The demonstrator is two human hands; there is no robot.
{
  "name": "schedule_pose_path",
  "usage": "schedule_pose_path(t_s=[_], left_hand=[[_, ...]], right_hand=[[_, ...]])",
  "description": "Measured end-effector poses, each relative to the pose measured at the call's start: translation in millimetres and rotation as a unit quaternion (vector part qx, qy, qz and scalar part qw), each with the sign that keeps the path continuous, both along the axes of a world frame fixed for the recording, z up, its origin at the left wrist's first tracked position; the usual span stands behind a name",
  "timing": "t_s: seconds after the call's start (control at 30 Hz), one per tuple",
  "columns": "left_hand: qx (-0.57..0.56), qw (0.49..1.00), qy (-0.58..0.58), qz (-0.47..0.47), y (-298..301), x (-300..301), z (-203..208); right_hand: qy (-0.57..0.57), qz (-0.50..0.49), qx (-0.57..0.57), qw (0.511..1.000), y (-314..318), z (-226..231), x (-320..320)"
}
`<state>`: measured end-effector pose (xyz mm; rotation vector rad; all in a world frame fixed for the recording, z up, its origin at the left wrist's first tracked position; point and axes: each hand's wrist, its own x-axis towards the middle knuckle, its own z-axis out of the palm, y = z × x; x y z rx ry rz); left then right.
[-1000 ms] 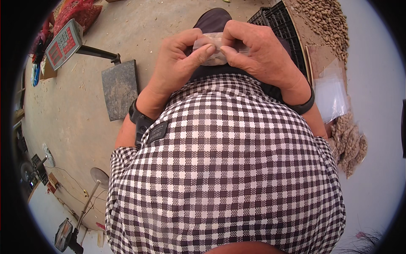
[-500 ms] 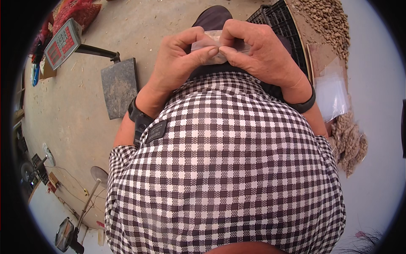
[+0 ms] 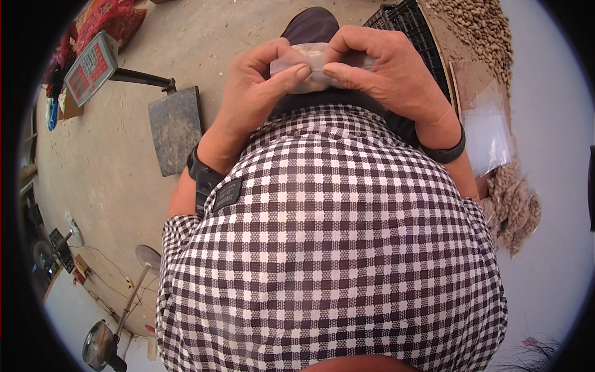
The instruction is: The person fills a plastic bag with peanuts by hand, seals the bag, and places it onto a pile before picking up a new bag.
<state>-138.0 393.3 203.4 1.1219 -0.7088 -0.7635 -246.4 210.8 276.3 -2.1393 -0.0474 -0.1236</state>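
Note:
A small clear plastic bag [image 3: 312, 59] is held up in front of my body, with something pale inside that I cannot make out well. My left hand [image 3: 260, 77] pinches the bag's edge between thumb and bent fingers. Its other side is gripped by my right hand [image 3: 387, 74], closed the same way. The two thumbs lie a little apart on the bag's near edge. Both palms face inward, and parts of the bag are hidden behind the fingers.
To the left stands a platform scale [image 3: 176, 130] with a display [image 3: 90, 69] on a post. Behind it lie red mesh sacks [image 3: 111, 28]. At right are a black crate [image 3: 406, 31], a pile of brown nut-like pieces [image 3: 480, 25], flat clear bags [image 3: 486, 139] and a filled bag [image 3: 514, 211].
My thumbs have moved apart along the bag's edge, left hand slightly left and right hand slightly right. More of the bag shows between them.

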Motion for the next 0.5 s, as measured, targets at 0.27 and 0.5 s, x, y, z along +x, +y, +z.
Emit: schedule_pose_path(t_s=[0.27,0.5], left_hand=[[0.049,0.996,-0.077,-0.001,1.5,-1.0,10.2],[0.033,0.984,-0.176,0.015,-2.7,0.6,9.2]], right_hand=[[-0.046,0.015,-0.055,0.997,-2.1,-3.1,-2.5],[-0.033,0.013,-0.037,0.999,-1.2,-3.2,-2.5]])
